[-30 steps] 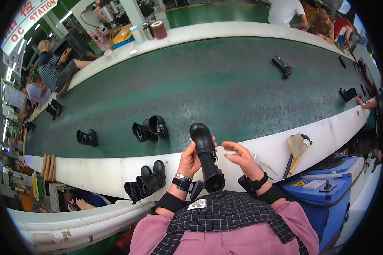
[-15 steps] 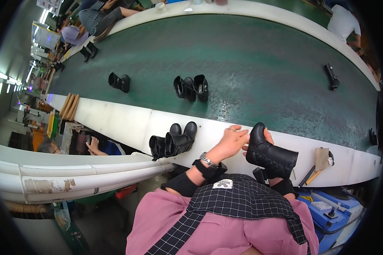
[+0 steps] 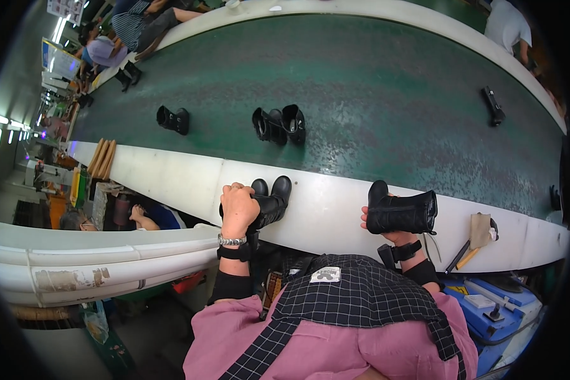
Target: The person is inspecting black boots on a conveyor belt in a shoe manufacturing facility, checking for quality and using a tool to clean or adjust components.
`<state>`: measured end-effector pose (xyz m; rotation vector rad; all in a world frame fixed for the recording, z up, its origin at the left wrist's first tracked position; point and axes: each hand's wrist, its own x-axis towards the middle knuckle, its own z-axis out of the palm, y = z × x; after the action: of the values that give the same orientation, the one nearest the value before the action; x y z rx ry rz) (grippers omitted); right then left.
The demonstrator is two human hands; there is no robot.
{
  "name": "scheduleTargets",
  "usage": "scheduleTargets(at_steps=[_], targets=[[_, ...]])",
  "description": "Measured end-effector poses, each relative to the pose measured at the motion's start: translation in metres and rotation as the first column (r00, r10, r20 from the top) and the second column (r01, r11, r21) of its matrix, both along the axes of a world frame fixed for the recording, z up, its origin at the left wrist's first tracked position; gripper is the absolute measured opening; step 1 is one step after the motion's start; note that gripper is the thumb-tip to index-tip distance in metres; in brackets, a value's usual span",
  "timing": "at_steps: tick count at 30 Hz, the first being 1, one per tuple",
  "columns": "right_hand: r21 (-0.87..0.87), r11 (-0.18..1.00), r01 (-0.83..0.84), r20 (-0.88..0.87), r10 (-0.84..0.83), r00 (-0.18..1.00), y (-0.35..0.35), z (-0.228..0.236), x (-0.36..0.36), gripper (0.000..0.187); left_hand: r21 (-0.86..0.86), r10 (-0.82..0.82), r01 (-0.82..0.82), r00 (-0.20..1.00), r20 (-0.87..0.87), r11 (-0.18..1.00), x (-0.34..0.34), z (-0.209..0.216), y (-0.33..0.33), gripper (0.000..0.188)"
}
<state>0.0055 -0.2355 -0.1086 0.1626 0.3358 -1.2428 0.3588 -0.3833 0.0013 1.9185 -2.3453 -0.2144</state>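
My right hand (image 3: 397, 237) holds a black boot (image 3: 398, 213) from underneath. The boot lies on its side with its toe pointing away from me and its shaft opening to the right; fingertips show at its left edge. To the left, my left hand (image 3: 239, 208) is closed over the shaft tops of a pair of black boots (image 3: 271, 206) on the white ledge. Its fingers curl down around the near boot's shaft, and the boots' toes stick out beyond it. The hand hides how many of the shafts it grips.
A white ledge (image 3: 330, 190) borders the green belt (image 3: 373, 120), where more black boots (image 3: 278, 125) stand. A brush-like tool (image 3: 479, 232) and a dark-handled tool (image 3: 457, 257) lie at right, above a blue machine (image 3: 495, 320). A white pipe (image 3: 120, 263) runs at left. Other people sit around.
My left hand has moved from beside the held boot over to the pair at left and closed on it. The boot in my right hand has turned, its opening now facing right.
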Motion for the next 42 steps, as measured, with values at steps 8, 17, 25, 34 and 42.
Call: scheduleTargets(at_steps=[8, 17, 25, 34, 42], targets=[[0.084, 0.996, 0.016, -0.008, -0.015, 1.0, 0.001, 0.008, -0.002, 0.055, 0.066, -0.153, 0.171, 0.962, -0.225, 0.983, -0.023, 0.003, 0.001, 0.016], [0.083, 0.991, 0.101, -0.099, -0.092, 0.991, -0.022, 0.033, 0.011, 0.049, 0.146, -0.082, 0.329, 0.589, -0.804, 0.933, -0.092, 0.021, 0.03, 0.013], [-0.074, 0.992, 0.099, -0.206, -0.113, 0.972, -0.011, 0.036, -0.005, 0.041, 0.067, -0.284, 0.652, 0.416, -0.864, 0.755, -0.156, 0.071, 0.064, 0.012], [-0.061, 0.985, 0.16, -0.15, -0.168, 0.974, -0.007, 0.089, 0.001, 0.041, 0.419, 0.488, 0.692, 0.109, -0.866, 0.588, -0.162, -0.01, 0.048, 0.056], [0.059, 0.995, 0.085, -0.32, -0.061, 0.945, -0.008, 0.125, 0.013, 0.032, 0.331, 0.638, 0.779, -0.111, -0.762, 0.532, -0.159, -0.042, 0.044, 0.055]])
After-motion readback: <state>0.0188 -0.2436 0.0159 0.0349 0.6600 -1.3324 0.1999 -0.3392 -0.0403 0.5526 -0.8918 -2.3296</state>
